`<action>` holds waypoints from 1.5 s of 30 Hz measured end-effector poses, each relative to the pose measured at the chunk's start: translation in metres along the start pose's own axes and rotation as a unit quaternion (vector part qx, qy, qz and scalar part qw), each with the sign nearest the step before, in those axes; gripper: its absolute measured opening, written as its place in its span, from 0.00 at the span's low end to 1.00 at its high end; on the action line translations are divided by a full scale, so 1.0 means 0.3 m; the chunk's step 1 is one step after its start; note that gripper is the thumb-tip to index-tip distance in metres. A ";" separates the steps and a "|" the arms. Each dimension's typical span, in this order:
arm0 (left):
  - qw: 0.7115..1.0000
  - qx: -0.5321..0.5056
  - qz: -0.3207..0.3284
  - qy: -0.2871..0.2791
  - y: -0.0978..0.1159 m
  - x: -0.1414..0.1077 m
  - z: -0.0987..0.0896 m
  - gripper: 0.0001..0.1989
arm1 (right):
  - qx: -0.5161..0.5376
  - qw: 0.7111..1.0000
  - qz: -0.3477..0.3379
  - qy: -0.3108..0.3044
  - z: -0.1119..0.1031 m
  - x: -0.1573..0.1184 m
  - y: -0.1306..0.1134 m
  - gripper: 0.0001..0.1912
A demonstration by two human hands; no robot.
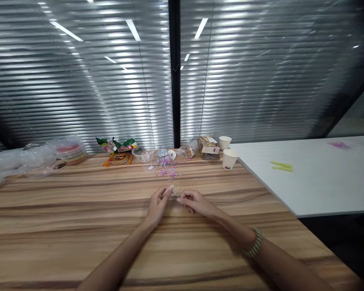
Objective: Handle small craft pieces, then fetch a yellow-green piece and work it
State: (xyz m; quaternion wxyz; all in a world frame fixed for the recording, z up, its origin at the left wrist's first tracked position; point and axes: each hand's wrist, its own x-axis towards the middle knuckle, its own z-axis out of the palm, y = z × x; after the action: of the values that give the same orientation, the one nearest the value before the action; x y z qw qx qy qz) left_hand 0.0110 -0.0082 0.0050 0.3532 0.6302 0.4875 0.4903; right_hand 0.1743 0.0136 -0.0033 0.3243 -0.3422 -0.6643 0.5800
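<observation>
Over the middle of the wooden table, my left hand pinches a small pale piece between thumb and fingertips. From that piece a thin whitish strand runs across to my right hand, whose thumb and bent fingers are closed on its other end. The strand's exact kind is too small to make out. Just beyond my hands lies a loose pile of small pink and purple clips. More of them sit by a silvery round container, beside a small white roll.
Two paper cups and a gold box stand back right. A clear bowl, snack packets, stacked lids and plastic bags line the back left. Yellow-green strips lie on the white table.
</observation>
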 end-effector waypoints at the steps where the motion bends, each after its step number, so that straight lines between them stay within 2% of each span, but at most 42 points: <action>1: 0.999 0.018 0.024 0.017 -0.003 -0.001 -0.002 0.14 | 0.022 1.000 0.011 -0.005 0.006 -0.001 -0.001 0.17; 4: 0.988 0.080 0.113 0.063 -0.012 -0.008 -0.009 0.11 | 0.109 0.993 0.049 -0.011 0.018 -0.004 -0.003 0.17; 7: 0.963 0.140 0.225 0.053 -0.021 -0.016 -0.016 0.07 | 0.197 0.977 0.074 -0.028 0.017 -0.007 -0.002 0.17; 10: 0.922 0.208 0.325 0.021 -0.033 -0.017 -0.025 0.08 | 0.233 0.968 0.090 -0.035 0.010 -0.008 -0.002 0.17; 13: 0.866 0.307 0.396 -0.006 -0.038 -0.011 -0.038 0.10 | 0.235 0.966 0.106 -0.015 0.007 -0.006 -0.007 0.16; 18: 0.769 0.471 0.424 -0.076 -0.020 0.005 -0.054 0.12 | 0.208 0.970 0.113 0.055 0.015 0.002 -0.011 0.15; 21: 0.740 0.517 0.420 -0.093 -0.011 0.008 -0.048 0.12 | 0.179 0.974 0.101 0.096 0.023 0.009 -0.003 0.14; 24: 0.726 0.542 0.412 -0.096 -0.008 0.004 -0.033 0.12 | 0.134 0.978 0.084 0.140 0.031 0.017 0.012 0.13; 31: 0.718 0.585 0.364 -0.098 0.000 -0.018 0.009 0.11 | -0.012 0.976 0.039 0.215 0.041 0.018 0.033 0.16; 35: 0.735 0.581 0.337 -0.095 -0.001 -0.030 0.035 0.07 | -0.109 0.967 0.014 0.229 0.053 0.004 0.021 0.15; 41: 0.817 0.514 0.256 -0.057 -0.008 -0.043 0.051 0.10 | -0.278 0.924 -0.070 0.251 0.076 -0.019 0.010 0.16; 45: 0.882 0.452 0.132 0.002 -0.012 -0.045 0.035 0.09 | -0.360 0.899 -0.134 0.210 0.089 -0.034 0.016 0.13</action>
State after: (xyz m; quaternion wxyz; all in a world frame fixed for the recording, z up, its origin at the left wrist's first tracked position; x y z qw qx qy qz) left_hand 0.0196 -0.0198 -0.0048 -0.0390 0.7788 0.5693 0.2603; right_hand 0.1582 -0.0090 -0.0116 0.3856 -0.4570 -0.7839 0.1674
